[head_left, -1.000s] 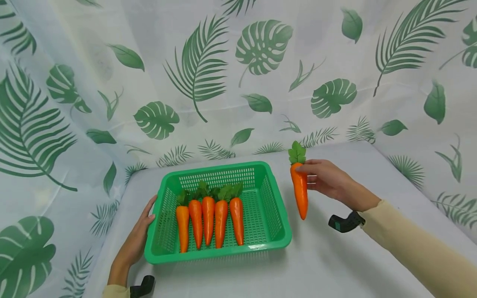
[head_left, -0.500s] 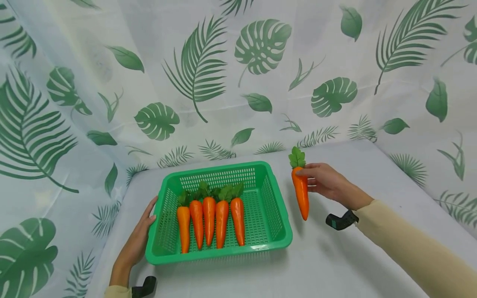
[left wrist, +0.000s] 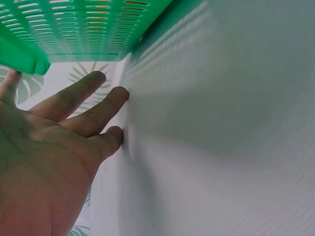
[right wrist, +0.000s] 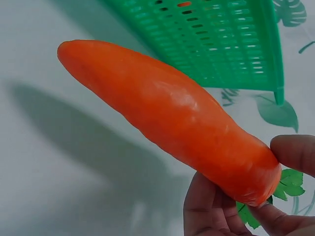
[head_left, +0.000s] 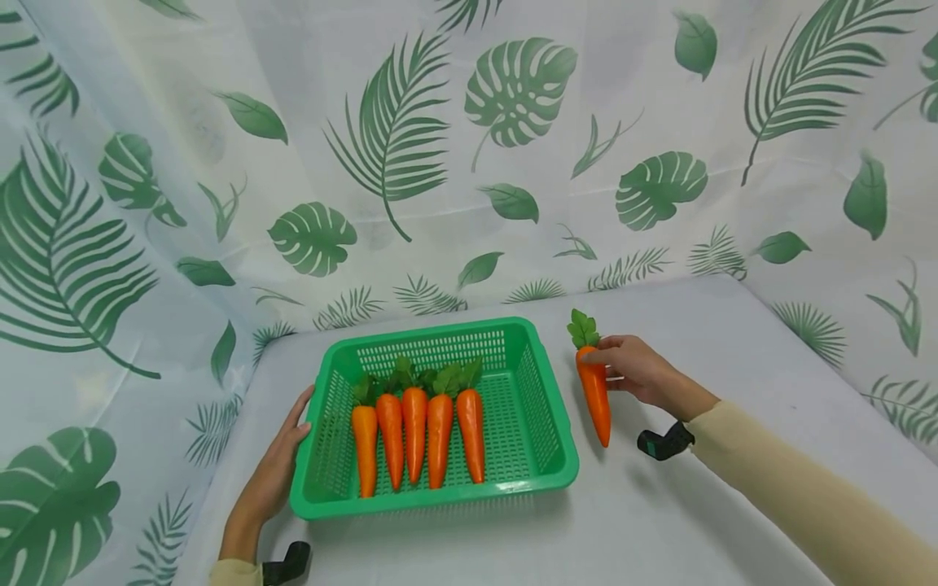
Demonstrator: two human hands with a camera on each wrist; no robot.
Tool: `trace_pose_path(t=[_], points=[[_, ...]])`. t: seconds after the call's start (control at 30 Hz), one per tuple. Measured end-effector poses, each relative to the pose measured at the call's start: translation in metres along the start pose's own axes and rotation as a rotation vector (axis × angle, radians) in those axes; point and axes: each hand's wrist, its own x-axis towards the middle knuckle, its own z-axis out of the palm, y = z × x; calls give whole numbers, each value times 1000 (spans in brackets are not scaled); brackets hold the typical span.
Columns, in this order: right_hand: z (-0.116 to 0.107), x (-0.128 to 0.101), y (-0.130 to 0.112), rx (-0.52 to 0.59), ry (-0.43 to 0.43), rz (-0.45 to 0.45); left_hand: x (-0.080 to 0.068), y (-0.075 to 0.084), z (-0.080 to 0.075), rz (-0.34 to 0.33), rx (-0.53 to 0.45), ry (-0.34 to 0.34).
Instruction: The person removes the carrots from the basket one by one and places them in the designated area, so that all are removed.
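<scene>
White, leaf-printed sheeting hangs behind a pale table.

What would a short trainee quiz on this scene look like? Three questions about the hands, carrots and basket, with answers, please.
1. How many orange, tapered carrots lie inside the green, slotted plastic basket?
2. True or false: the bare right hand grips another orange, tapered carrot near its green leafy top.
3. Where is the bare left hand? A) Holding a carrot; B) At the basket's left side; C) Out of view.

Key: 1. Five. 2. True. 3. B.
</scene>
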Motion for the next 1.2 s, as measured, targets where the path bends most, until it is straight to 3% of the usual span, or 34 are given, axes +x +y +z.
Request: trace_pose_path(t=[0.47,1.2], points=[[10,12,24,-140,30,30,0,-6,2,0,5,3],[25,17,35,-453,162,-85,1,-3,2,7,19,13]])
